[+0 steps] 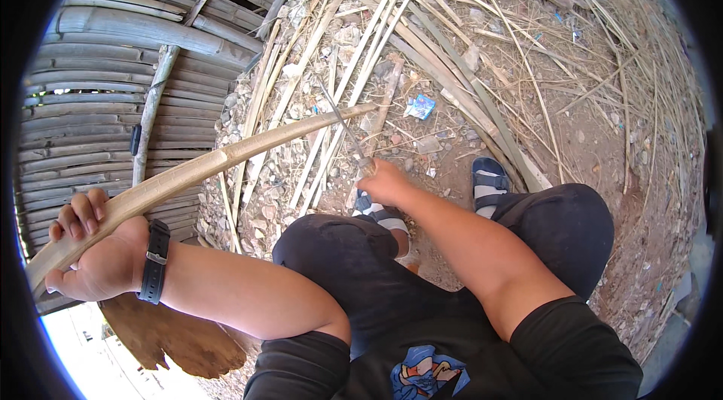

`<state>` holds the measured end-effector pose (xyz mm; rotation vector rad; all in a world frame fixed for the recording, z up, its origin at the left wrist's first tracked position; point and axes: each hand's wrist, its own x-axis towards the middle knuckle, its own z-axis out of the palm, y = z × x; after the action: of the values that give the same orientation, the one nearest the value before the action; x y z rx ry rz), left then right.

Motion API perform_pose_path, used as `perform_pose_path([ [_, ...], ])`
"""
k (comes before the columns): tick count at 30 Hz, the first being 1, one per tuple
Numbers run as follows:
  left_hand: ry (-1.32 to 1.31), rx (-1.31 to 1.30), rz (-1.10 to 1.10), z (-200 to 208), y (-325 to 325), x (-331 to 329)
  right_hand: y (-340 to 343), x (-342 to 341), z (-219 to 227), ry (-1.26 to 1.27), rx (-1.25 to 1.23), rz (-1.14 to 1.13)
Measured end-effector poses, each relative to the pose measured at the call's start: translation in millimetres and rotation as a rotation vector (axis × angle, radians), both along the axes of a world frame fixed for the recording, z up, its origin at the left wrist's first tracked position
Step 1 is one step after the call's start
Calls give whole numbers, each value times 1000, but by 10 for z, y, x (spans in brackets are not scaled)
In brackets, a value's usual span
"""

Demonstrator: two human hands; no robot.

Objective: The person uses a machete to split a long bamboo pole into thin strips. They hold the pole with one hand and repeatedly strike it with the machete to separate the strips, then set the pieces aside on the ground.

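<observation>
My left hand is wrapped round the near end of a long split bamboo pole, at the lower left. The pole slants up and away to the right, its far end out over the ground in front of my feet. In my right hand is the handle of a knife with a narrow blade, pointing away from me and slightly left. The blade crosses the pole close to its far end; whether the two touch, I cannot tell.
A slatted bamboo wall stands on the left. Long bamboo strips lie over the stony ground ahead, with a blue wrapper among them. My sandalled feet are just beyond my bent knees. A brown sheet is at the lower left.
</observation>
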<state>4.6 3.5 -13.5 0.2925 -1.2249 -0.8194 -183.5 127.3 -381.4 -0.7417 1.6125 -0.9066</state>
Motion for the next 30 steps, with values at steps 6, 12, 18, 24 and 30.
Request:
perform_pose_path([
  [6,-8,-8,-31,10,54,-82,-288,155,708,58,-452,98],
  [12,-17,-20,-24,24,55,-95,134,57,-493,114,-112,-69],
  [18,-30,-21,-23,-7,31,19,112,74,-346,151,61,-105],
  [24,-35,-26,-116,19,95,-54,-176,128,229,81,-203,-38],
  [30,-41,-22,-136,10,49,-22,198,-110,-459,36,154,-108],
])
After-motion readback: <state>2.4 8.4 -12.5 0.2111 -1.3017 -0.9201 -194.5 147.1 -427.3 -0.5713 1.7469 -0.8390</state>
